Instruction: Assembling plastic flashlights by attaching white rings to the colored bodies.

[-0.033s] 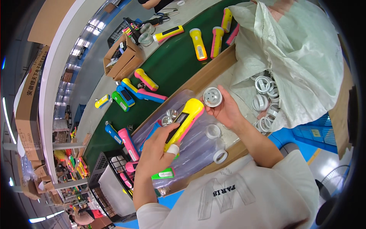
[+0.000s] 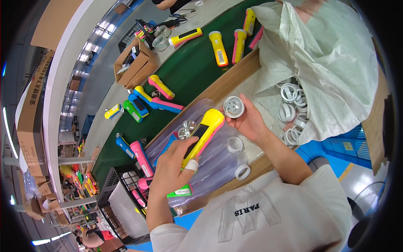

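Note:
My left hand (image 2: 171, 164) is closed around a yellow-and-pink flashlight (image 2: 213, 119) with a dark panel along its side. A pale band wraps one finger. Just right of the flashlight's wide end, my right hand (image 2: 250, 122) grips a round reflector cup (image 2: 234, 106), silvery inside with a white rim and small holes in its base. Cup and flashlight are very close; whether they touch I cannot tell. Below them on clear plastic lie a white ring (image 2: 242, 171) and another white ring (image 2: 234, 144). Two loose reflectors (image 2: 184, 133) sit beyond my left hand.
A white woven sack (image 2: 319, 75) spills several white rings (image 2: 286, 112) at the right. Several colourful flashlights (image 2: 218, 48) lie on the green belt (image 2: 184, 67) beyond the wooden edge. A cardboard box (image 2: 136, 63) stands farther back, a black crate (image 2: 121, 206) at lower left.

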`<action>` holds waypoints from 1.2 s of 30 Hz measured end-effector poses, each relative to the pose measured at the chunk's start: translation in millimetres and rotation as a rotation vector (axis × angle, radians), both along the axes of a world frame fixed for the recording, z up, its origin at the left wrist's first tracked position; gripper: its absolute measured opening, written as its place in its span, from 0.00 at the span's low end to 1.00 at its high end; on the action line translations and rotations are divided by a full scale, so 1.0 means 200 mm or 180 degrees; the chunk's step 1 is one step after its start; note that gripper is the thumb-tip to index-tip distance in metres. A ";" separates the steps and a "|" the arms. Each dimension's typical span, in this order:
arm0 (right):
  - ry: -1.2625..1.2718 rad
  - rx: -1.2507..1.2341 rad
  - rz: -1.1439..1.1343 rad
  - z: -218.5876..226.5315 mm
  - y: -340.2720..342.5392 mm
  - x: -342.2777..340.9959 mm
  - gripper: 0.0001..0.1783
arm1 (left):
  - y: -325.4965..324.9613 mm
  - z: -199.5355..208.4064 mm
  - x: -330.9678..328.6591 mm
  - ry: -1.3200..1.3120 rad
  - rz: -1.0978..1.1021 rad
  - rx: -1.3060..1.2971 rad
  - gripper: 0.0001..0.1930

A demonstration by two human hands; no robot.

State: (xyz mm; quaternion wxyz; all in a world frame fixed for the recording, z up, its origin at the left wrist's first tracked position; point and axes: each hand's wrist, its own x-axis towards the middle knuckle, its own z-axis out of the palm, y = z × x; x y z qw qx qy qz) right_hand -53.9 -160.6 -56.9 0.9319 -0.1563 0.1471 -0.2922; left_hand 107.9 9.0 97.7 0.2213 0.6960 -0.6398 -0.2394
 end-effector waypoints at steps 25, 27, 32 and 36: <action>0.0613 -0.2444 -0.0217 0.14 0.07 -0.06 0.20 | 0.02 -0.23 -0.08 0.1259 0.0302 -0.0285 0.30; 0.0730 -0.3787 -0.0690 0.28 0.13 -0.13 0.20 | 0.14 -0.19 -0.02 0.3523 0.1040 0.0868 0.36; -0.0574 -0.5348 -0.1190 0.50 0.12 -0.21 0.22 | 0.17 -0.04 -0.01 0.2589 -0.0057 0.0301 0.36; 0.0499 -0.3453 -0.0060 0.38 0.07 -0.16 0.22 | 0.02 -0.15 -0.02 0.0293 -0.0640 -0.1093 0.31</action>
